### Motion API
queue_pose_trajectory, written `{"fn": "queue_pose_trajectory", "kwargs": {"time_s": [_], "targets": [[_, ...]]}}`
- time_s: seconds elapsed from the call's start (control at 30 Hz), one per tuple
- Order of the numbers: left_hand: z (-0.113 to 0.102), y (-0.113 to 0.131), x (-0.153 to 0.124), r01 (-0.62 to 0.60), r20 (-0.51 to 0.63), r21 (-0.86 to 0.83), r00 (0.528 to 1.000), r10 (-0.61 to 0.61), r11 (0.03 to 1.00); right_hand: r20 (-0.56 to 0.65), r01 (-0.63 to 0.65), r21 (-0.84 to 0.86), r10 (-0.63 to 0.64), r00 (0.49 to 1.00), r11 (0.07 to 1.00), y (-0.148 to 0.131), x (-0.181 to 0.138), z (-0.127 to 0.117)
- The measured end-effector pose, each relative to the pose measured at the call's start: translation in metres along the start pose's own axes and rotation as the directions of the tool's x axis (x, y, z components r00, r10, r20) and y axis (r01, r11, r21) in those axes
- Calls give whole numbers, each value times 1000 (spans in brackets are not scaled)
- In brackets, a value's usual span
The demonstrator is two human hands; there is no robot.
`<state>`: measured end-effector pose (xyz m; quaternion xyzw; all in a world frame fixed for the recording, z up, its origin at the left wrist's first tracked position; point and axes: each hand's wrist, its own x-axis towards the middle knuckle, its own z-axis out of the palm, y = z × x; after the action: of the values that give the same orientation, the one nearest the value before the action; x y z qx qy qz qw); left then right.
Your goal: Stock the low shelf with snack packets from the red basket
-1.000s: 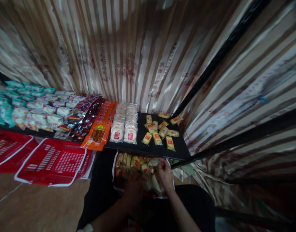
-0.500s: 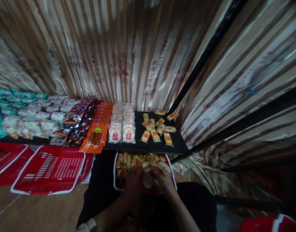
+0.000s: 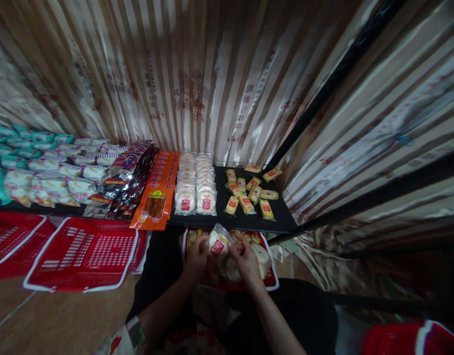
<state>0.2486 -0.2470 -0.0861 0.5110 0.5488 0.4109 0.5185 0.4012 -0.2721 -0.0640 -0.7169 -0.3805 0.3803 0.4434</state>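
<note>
My left hand (image 3: pixel 196 252) and my right hand (image 3: pixel 243 257) together hold a clear packet of round white rice crackers with a red label (image 3: pixel 218 241), lifted just above a red basket (image 3: pixel 268 282) full of snack packets. Both hands pinch the packet's sides, fingers closed on it. The basket sits below the front edge of a black shelf (image 3: pixel 279 217). On the shelf, two rows of the same cracker packets (image 3: pixel 195 185) lie beside several small yellow biscuit packets (image 3: pixel 249 192).
Left of the crackers lie an orange snack pack (image 3: pixel 156 195), dark packets (image 3: pixel 127 180) and rows of white and teal bags (image 3: pixel 42 167). Empty red baskets (image 3: pixel 81 254) rest on the floor at left. Another red basket (image 3: pixel 412 340) shows at lower right. Striped shiny curtain (image 3: pixel 212 74) hangs behind.
My hands were down inside the red basket among the packets; now they have risen together holding a cracker packet above it. The view shifted slightly.
</note>
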Motion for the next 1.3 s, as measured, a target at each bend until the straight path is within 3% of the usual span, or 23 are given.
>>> {"fn": "queue_pose_trajectory", "kwargs": {"time_s": [0.1, 0.27, 0.47, 0.7, 0.8, 0.93, 1.17, 1.3], "targets": [[-4, -3, 0, 66, -51, -63, 996, -69, 996, -64, -15, -8, 14, 998, 1000, -3, -2, 7], [3, -9, -3, 94, -95, -133, 990, -107, 987, 113, -110, 233, 85, 990, 966, -7, -11, 17], [8, -6, -2, 96, -79, -79, 992, -102, 992, 127, -113, 291, 79, 989, 950, -13, -5, 20], [-4, 4, 14, -113, -182, 261, 969, 164, 959, 102, 81, 43, -85, 991, 996, -25, 42, 35], [-11, 14, 22, -163, -139, 400, 962, 235, 902, 55, 166, -133, -160, 986, 977, -32, 63, 40], [-17, 23, 31, -212, -55, 494, 960, 274, 843, 88, 221, -223, -206, 975, 950, -41, 80, 46], [-10, 20, 47, -302, 17, 570, 934, 357, 764, 70, 283, -558, -296, 953, 780, -50, 86, 53], [-7, 19, 50, -353, 71, 623, 914, 398, 698, 38, 288, -618, -338, 940, 732, -49, 85, 57]]}}
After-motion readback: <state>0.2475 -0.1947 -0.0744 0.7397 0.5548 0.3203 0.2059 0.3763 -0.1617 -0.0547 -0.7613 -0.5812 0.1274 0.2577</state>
